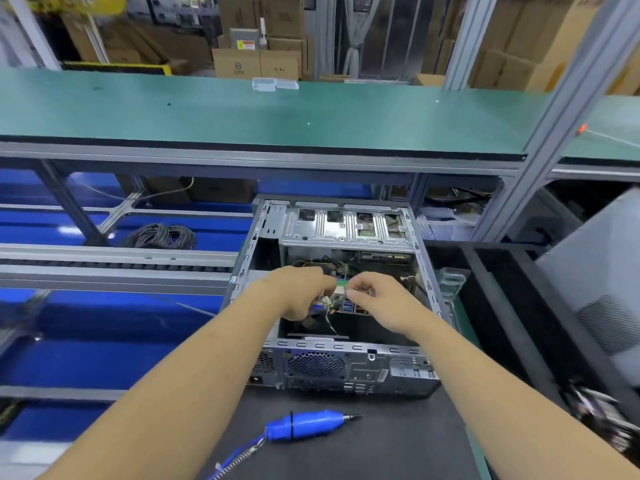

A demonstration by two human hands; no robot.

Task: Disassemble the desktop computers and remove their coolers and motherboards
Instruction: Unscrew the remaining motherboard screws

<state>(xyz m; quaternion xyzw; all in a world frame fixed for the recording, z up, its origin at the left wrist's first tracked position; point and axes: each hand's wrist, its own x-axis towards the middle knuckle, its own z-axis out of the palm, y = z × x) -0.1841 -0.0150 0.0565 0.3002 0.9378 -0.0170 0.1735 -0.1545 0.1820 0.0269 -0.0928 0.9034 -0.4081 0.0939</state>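
Observation:
An open grey desktop computer case (349, 367) lies on the dark work mat, its rear panel with fan grille facing me. Both hands reach inside it. My left hand (298, 292) has curled fingers on a small part or cable over the green motherboard (337, 299). My right hand (377, 299) pinches a small part right beside it, fingertips almost touching the left hand. What exactly each hand holds is too small to tell. Bundled cables (322, 263) lie deeper in the case, under the metal drive cage (346, 226).
A blue electric screwdriver (308, 424) with a coiled cord lies on the mat in front of the case. A green-topped shelf (242, 112) spans above. A blue conveyor (104, 341) runs on the left. Black bins (502, 306) and another grey case panel (602, 271) stand on the right.

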